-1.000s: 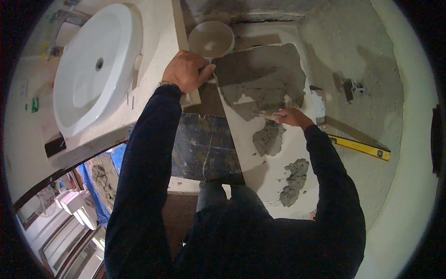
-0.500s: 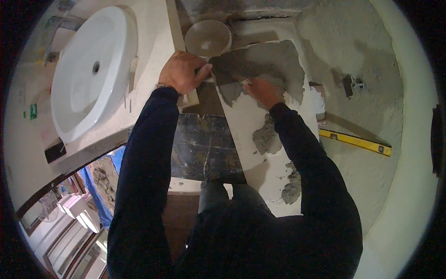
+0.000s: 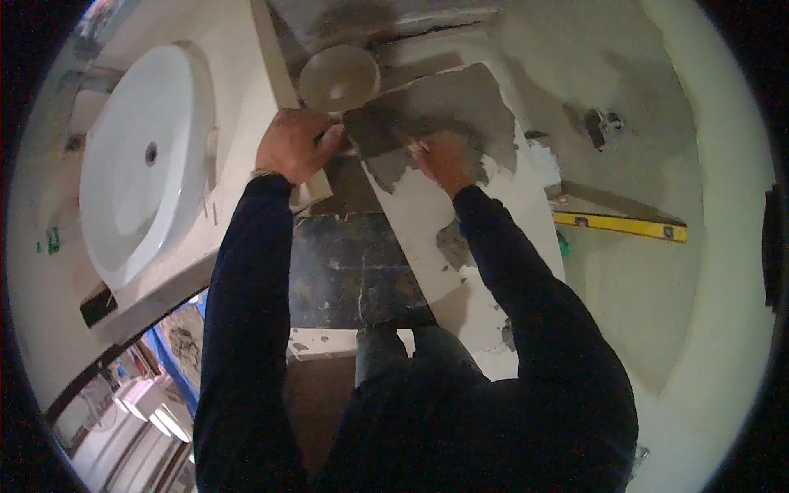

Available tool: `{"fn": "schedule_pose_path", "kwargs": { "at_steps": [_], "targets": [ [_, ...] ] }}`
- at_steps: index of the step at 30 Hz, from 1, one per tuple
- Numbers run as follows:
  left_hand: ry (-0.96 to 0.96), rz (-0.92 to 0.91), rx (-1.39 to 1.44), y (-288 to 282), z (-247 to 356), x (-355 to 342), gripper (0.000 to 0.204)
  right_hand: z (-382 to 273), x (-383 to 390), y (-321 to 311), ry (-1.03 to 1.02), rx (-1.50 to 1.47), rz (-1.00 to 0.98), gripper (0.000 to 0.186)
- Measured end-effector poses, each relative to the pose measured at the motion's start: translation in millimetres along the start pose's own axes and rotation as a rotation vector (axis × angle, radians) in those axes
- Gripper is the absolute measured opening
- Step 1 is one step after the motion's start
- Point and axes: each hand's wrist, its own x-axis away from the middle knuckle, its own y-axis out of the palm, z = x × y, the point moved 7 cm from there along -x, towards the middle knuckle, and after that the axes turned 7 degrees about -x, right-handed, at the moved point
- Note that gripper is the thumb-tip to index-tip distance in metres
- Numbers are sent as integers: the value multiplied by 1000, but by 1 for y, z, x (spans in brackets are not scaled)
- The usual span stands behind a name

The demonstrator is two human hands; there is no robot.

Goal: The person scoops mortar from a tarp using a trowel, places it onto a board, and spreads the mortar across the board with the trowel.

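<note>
My left hand is curled over the front edge of the pale counter, its thumb toward the mortar and its fingertips partly hidden. To its right, my right hand is closed low over a patch of wet grey mortar. A small pale bit shows at its fingers; what it grips is mostly hidden. The mortar coats the far part of a white board, with a ragged near edge. Another grey clump lies nearer on the board, beside my right forearm.
A white oval washbasin sits on the counter at left. Beyond my left hand is a round pale bowl. A dark, worn slab lies before my knees. At right, a yellow spirit level rests near the wall with a fitting.
The view has shifted, so the hands and board appear farther left. Both hands keep nearly the same places, left at the counter edge, right over the mortar. A green bit now shows beside the board.
</note>
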Motion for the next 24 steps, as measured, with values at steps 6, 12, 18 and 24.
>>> {"fn": "schedule_pose_path", "kwargs": {
  "at_steps": [6,12,18,24],
  "targets": [
    [62,105,-15,0,23,-17,25,160,110,7,345,-105,177,34],
    [-15,25,-87,-12,-7,15,23,135,183,-27,905,-274,-69,34],
    [-23,-7,-17,-7,6,1,22,101,226,-5,541,-263,0,42],
    [-18,0,-101,4,9,0,28,111,200,-7,299,-52,-193,40]
  ]
}}
